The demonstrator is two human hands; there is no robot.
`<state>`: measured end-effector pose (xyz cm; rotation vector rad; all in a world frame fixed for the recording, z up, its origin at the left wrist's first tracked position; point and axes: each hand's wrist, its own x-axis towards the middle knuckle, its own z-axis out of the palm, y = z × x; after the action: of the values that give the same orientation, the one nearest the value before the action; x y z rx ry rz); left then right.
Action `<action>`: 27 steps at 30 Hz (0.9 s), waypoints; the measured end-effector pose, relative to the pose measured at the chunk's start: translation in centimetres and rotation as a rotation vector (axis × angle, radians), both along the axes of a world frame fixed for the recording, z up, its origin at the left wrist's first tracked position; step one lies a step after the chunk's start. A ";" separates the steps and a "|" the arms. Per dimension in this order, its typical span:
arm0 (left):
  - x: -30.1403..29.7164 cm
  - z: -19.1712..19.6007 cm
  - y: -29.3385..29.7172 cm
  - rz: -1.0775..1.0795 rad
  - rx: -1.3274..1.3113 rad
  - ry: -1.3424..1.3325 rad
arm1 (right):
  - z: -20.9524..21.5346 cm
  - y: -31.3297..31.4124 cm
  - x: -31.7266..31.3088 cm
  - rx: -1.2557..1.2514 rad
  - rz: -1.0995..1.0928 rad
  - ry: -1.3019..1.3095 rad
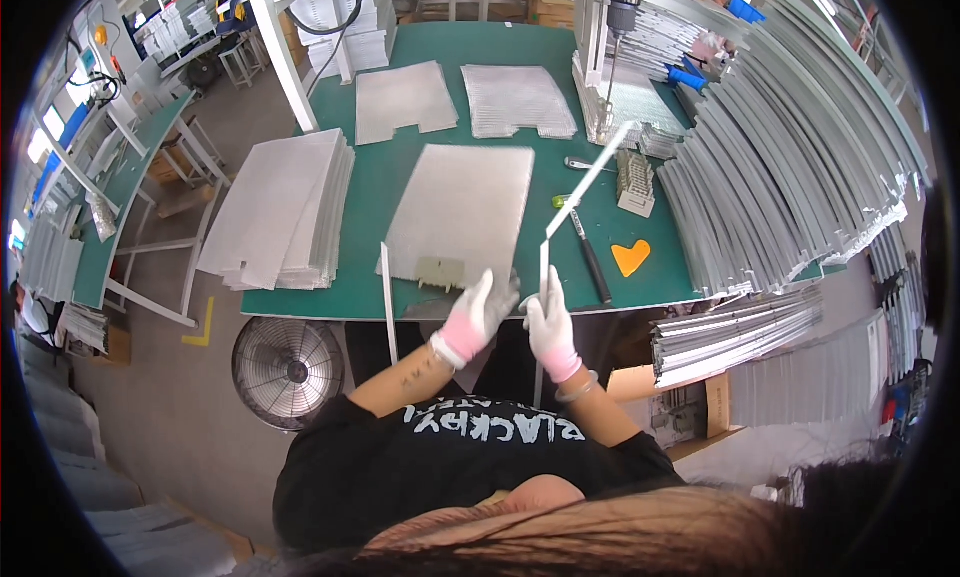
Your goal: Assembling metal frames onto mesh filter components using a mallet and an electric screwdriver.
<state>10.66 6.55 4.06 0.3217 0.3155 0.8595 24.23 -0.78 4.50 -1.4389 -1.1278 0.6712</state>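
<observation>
Right hand (551, 335) holds white strip (590, 181); cardboard box (718, 404), contents unclear.

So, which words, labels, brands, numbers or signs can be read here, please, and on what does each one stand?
Black shirt: large pale lettering across it, which I do not copy out.
Left forearm: small dark marks, too small to read.
Elsewhere, I can make out no readable text.
</observation>
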 end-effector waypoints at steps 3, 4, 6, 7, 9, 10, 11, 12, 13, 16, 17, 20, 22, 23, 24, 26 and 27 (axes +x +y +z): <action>3.1 -1.2 5.0 -0.058 -0.119 -0.181 | -0.4 -0.8 -2.1 -0.037 0.071 0.279; 3.8 -1.1 5.7 -0.050 -0.082 -0.165 | -0.6 -0.3 -2.1 -0.047 0.101 0.392; 4.6 -2.6 6.8 -0.020 -0.087 -0.165 | -0.1 0.7 -1.6 -0.055 0.144 0.500; 4.9 -2.4 6.9 -0.002 -0.097 -0.158 | 0.2 1.0 -1.0 -0.067 0.204 0.677; 5.0 -2.3 6.7 0.005 -0.083 -0.142 | 0.3 1.7 0.4 -0.106 0.303 0.883; 4.9 -2.1 6.6 -0.010 -0.062 -0.127 | 0.6 1.7 1.0 -0.096 0.327 0.904; 4.8 -1.9 6.6 -0.025 -0.041 -0.111 | 1.0 1.8 1.3 -0.088 0.352 0.925; 4.8 -1.8 6.7 -0.025 0.002 -0.121 | 1.0 1.8 1.4 -0.089 0.351 0.927; 4.8 -1.7 6.7 -0.023 0.001 -0.120 | 1.2 1.9 1.4 -0.102 0.354 0.936; 4.7 -2.1 7.0 -0.008 0.010 -0.097 | 1.3 1.9 1.1 -0.122 0.348 0.884; 4.7 -3.0 7.5 0.014 0.069 -0.095 | 1.4 1.9 0.8 -0.127 0.338 0.822; 5.0 -3.9 7.8 0.039 0.148 -0.027 | 2.0 1.6 -0.4 -0.190 0.246 0.644; 5.2 -3.5 7.5 0.046 0.169 0.036 | 1.7 1.7 -0.1 -0.181 0.236 0.633; 5.4 -3.1 7.2 0.036 0.118 0.057 | 1.6 2.0 0.1 -0.173 0.232 0.621; 5.6 -2.8 6.9 0.027 0.068 0.078 | 1.7 2.8 0.8 -0.174 0.222 0.566; 5.4 -2.2 5.9 0.020 0.077 0.094 | 3.6 4.5 1.5 -0.200 0.206 0.480; 5.1 -2.0 5.5 0.009 0.089 0.109 | 4.3 5.5 2.0 -0.234 0.242 0.346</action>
<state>15.77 12.06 2.03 0.4508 0.3810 0.8684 26.22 4.75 8.76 -1.3222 -0.9793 1.2069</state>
